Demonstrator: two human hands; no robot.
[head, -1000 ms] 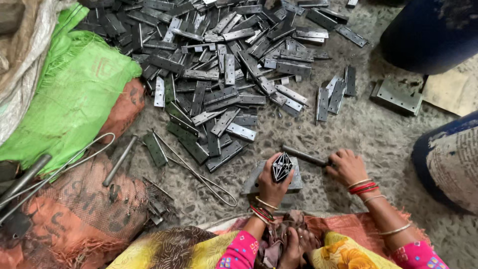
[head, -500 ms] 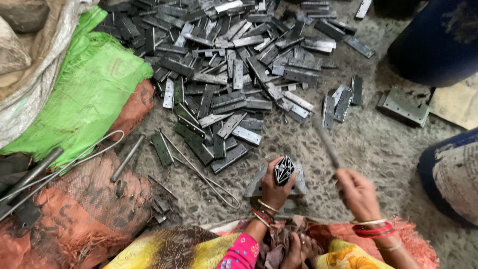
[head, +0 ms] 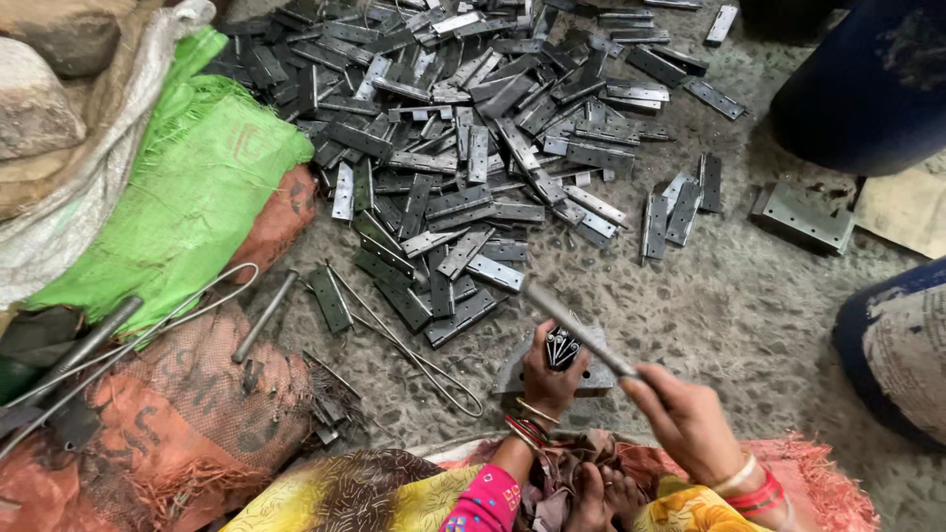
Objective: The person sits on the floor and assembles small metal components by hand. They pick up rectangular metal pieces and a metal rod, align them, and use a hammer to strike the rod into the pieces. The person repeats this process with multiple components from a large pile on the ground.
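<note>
Your left hand (head: 550,369) is wrapped around a small bundle of dark metal pins (head: 563,347), holding them upright on a grey metal block (head: 599,375) that sits on the gritty floor (head: 729,315) just in front of your knees. Your right hand (head: 685,419) is clenched on the lower end of a metal rod (head: 576,330), which slants up and to the left and is blurred along its length; it crosses right over the top of the pin bundle, though you cannot tell whether it touches. Beyond the block lies a broad heap of flat steel hinges (head: 473,148), many overlapping, with a few loose ones (head: 680,207) set apart to the right. A larger drilled metal plate (head: 803,217) lies near another person's blue-clad leg (head: 867,89). To your left are a green woven sack (head: 187,197), an orange mesh sack (head: 187,404), a bent loop of wire (head: 414,350) and a short metal bar (head: 264,315) resting on the floor.
</note>
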